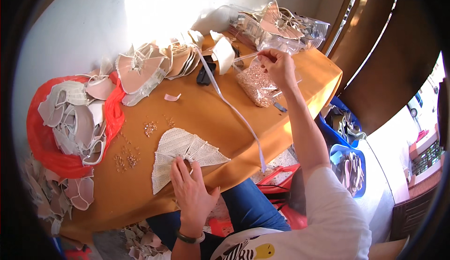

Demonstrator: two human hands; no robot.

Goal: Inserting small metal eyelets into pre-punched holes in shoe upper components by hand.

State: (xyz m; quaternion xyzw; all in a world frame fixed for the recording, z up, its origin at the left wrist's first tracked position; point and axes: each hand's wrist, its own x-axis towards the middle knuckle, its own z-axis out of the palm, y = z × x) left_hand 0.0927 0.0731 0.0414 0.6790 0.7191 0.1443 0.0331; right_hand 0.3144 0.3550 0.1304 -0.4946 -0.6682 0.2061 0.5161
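Observation:
A white, herringbone-textured fan-shaped piece [176, 145] of material lies near the front edge of the table. My left hand [190, 189] rests on its lower edge, fingers stretched out and slightly apart. Raised at the far right is my right hand [280, 70], its thumb and fingertips pinched together. What they hold is too small to make out. Just below and behind it stands a clear bag of copper-coloured beads [256, 83]. Small heaps of similar beads [150, 128] lie loose on the cloth, left of the white piece.
An orange cloth [211, 115] covers the table. A pale ribbon [229, 103] crosses it and hangs over the front edge. At left sits a red plastic bag [35, 119] of white pieces; stacked beige pieces [140, 70], a black object [205, 74] and a clear tub [319, 28] line the back.

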